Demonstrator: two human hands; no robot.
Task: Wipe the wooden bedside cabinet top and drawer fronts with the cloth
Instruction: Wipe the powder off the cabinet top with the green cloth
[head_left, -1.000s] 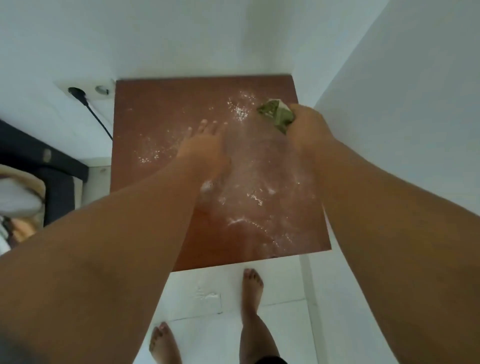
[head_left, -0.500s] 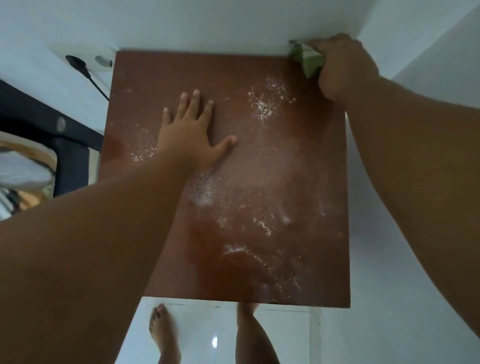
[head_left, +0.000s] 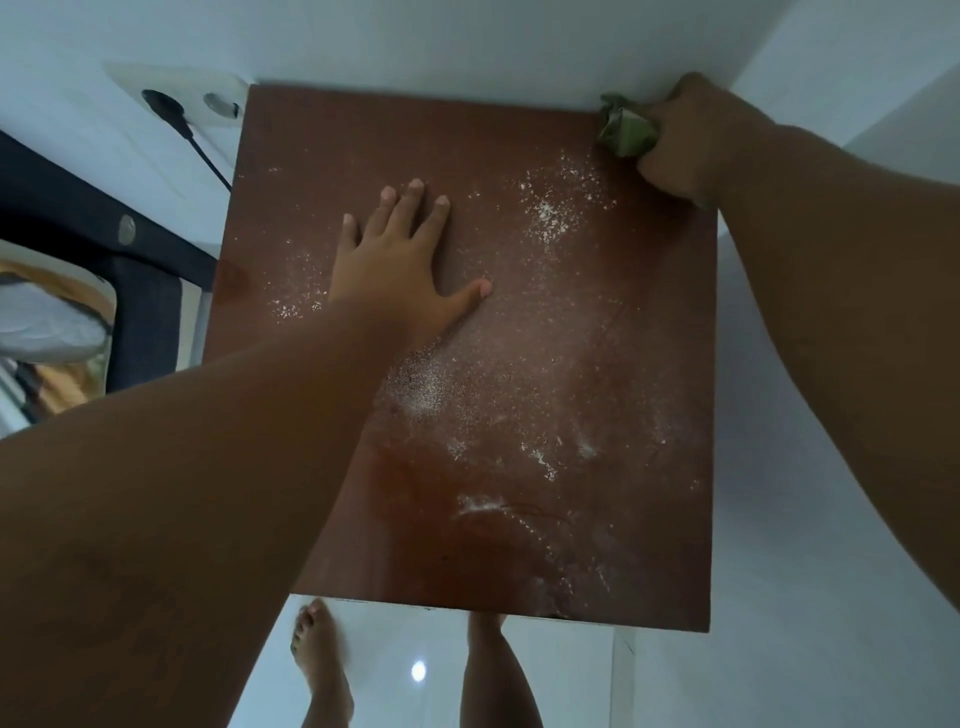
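I look straight down on the reddish-brown wooden cabinet top (head_left: 597, 322), which is speckled with white powder in several patches. My right hand (head_left: 691, 140) is closed around a bunched green cloth (head_left: 626, 130) and presses it onto the far right corner, next to the wall. My left hand (head_left: 400, 265) lies flat on the top left of centre, fingers spread, holding nothing. The drawer fronts are hidden below the top.
White walls close in behind and on the right of the cabinet. A wall socket with a black plug and cable (head_left: 171, 111) sits at the far left. A dark bed frame (head_left: 78, 218) stands to the left. My bare feet (head_left: 322, 670) are on the white floor below.
My right hand carried the cloth from the middle-right of the top up to the far right corner and now sits slightly lower there. My left hand has flattened and stayed put.
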